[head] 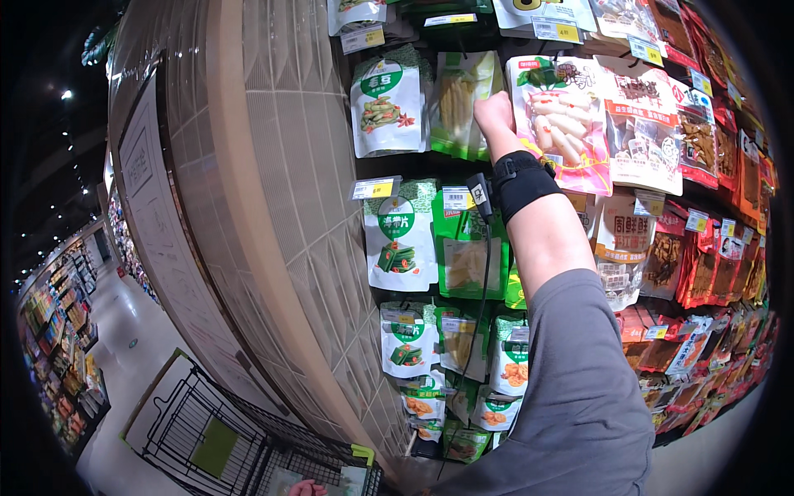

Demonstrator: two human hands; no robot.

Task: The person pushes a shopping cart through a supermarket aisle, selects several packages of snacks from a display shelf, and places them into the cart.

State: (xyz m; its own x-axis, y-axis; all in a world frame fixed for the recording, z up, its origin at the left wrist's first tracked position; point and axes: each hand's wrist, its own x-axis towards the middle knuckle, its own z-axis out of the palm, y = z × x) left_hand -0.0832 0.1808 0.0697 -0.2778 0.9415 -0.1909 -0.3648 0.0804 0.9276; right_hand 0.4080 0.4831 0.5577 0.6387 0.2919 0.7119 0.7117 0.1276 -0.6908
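My right hand [494, 116] is raised to the hanging snack packets, its fingers curled. It overlaps the right edge of a green, clear-fronted packet of pale yellow stalks [458, 102]. The fingertips are hidden, so a grip on that packet cannot be made out. Just right of the hand hangs a pink-and-white packet of white pickled pieces [564, 127]. At the bottom edge, part of my left hand [307, 488] shows over the shopping cart [270, 456], fingers bent. Pale packets [353, 478] lie in the cart close to it.
A black wrist strap [526, 180] carries a small device and a cable [487, 260] hanging down before the shelves. A tiled pillar [291, 161] borders the rack on the left. Price tags [374, 188] jut out between rows. An aisle floor [133, 335] runs off at far left.
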